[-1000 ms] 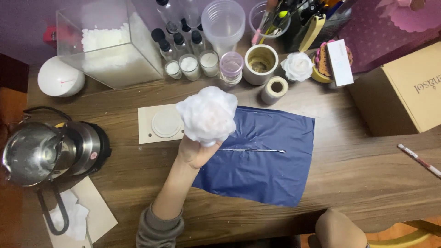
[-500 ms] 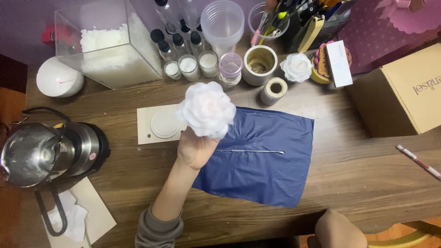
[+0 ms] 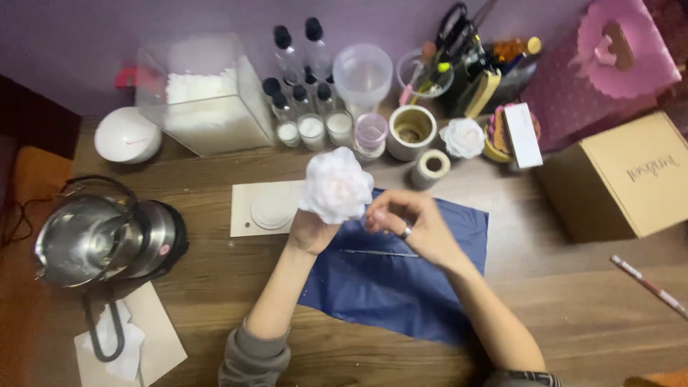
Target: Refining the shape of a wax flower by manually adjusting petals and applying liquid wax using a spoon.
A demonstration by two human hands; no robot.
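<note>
White flower (image 3: 335, 185) sits raised above the worktop (image 3: 559, 287), gripped from below by the left hand (image 3: 313, 229), whose fingers are closed around its base. The right hand (image 3: 410, 223) is just beside it, fingers curled and pinched together at the flower's right edge; a ring shows on one finger. Both hands hover over a blue cloth (image 3: 390, 287) with a thin needle (image 3: 380, 252) lying on it. A metal pot (image 3: 100, 240) stands well to the left.
</note>
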